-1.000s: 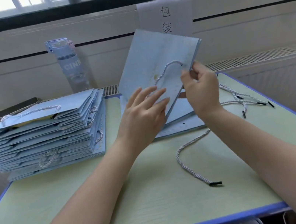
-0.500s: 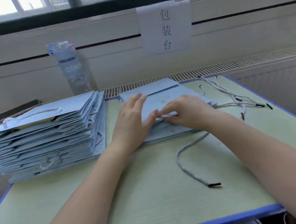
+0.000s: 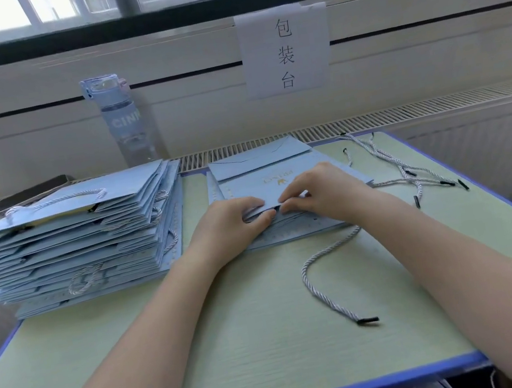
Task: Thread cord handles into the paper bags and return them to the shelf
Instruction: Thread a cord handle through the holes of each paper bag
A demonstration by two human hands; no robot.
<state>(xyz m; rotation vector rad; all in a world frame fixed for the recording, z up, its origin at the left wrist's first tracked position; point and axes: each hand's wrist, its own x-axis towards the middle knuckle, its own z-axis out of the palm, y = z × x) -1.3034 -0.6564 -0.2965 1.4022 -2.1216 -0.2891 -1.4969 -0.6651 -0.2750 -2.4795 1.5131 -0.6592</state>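
Note:
A flat light-blue paper bag [image 3: 265,179] with gold print lies on a small pile of bags at the table's middle back. My left hand [image 3: 232,221] and my right hand [image 3: 318,190] meet at its near open edge, fingers curled and pinching the paper edge. A white twisted cord [image 3: 322,284] with a black tip runs from under the pile toward me. Several loose cords [image 3: 405,170] lie to the right of the pile. A tall stack of blue bags with cord handles [image 3: 80,235] stands at the left.
A clear water bottle [image 3: 125,120] stands behind the stack by the wall. A dark phone [image 3: 33,192] lies on the sill at left. A paper sign [image 3: 285,51] hangs on the wall. The green table [image 3: 274,358] has a blue edge.
The bag that was held up tilted has been laid flat on the pile. Both hands have come down to its near edge and now pinch it.

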